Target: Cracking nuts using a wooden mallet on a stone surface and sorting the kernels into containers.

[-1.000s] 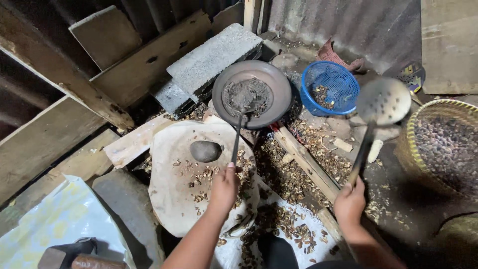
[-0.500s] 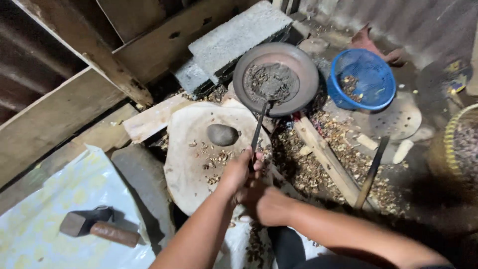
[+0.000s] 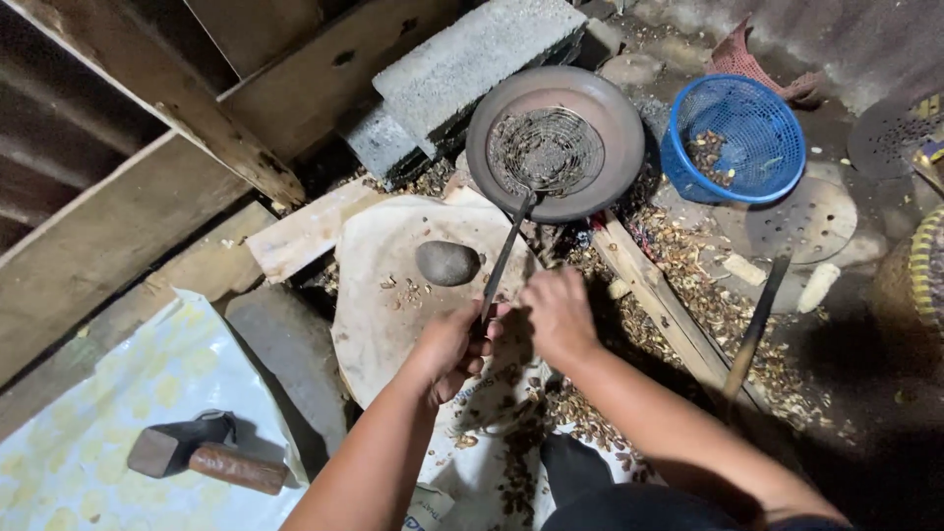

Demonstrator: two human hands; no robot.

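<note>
Over the flat stone (image 3: 383, 305), both hands (image 3: 511, 329) clamp the wire skimmer's handle (image 3: 503, 258).

Bare space lies open on the pale slab (image 3: 393, 324) left of the hands, broken only by a grey stone (image 3: 447, 263), while concrete blocks (image 3: 462, 69), slanting wooden beams (image 3: 167, 108) and a blue basket (image 3: 733, 138) hem in the dark pan (image 3: 610, 128) beyond.
</note>
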